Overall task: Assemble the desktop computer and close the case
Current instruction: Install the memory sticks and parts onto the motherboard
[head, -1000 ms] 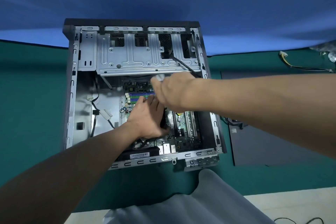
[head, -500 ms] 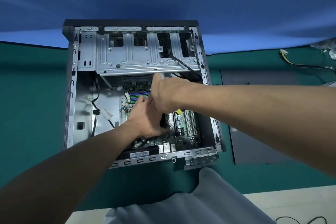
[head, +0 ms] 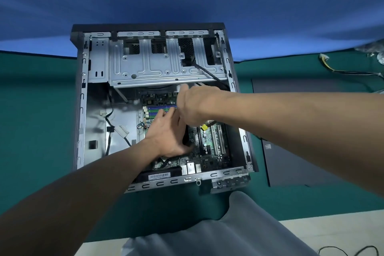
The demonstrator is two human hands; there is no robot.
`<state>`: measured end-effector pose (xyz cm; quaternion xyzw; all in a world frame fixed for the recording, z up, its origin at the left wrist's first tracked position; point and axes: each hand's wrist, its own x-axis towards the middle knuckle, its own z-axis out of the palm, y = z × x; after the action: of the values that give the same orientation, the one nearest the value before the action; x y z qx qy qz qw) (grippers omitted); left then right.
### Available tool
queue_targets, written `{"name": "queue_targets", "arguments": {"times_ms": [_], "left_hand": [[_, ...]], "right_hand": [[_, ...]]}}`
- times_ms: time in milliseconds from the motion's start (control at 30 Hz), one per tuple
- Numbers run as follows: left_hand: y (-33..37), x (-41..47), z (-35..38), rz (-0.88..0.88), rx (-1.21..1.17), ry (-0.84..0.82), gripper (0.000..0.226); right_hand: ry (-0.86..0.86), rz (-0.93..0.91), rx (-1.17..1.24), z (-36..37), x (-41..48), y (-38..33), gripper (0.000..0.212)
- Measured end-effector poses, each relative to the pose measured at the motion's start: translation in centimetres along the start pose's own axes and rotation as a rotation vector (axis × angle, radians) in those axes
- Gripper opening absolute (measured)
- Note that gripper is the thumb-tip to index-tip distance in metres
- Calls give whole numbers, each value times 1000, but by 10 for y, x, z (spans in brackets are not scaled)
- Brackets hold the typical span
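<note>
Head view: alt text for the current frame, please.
Two bare hands work inside an open desktop case lying on a green table: the left hand rests on a black part over the motherboard, the blurred right hand reaches just past it, below the metal drive cage. A dark flat panel lies right of the case.

Left hand (head: 168,134) and right hand (head: 194,106): forearms (head: 291,118) bare back from the fingers; grey garment (head: 228,233) nearest the wearer.
</note>
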<state>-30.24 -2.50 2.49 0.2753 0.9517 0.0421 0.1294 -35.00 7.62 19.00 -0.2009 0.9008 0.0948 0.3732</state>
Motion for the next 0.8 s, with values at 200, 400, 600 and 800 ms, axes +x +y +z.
{"name": "queue_targets", "arguments": {"times_ms": [200,400,600,800], "left_hand": [[-2,0,-2,-4,77,-111,136],[-1,-5,-3,-31,-20,63,115],[14,-6,-7,-179,-15,-84,103],[17,-10,-16,-214,-114,-208,115]], "right_hand": [[250,-321,-317,2,1,9,25],[157,16,-24,9,10,11,29],[23,-198,-359,5,6,5,45],[241,-392,-385,6,1,26,17]]}}
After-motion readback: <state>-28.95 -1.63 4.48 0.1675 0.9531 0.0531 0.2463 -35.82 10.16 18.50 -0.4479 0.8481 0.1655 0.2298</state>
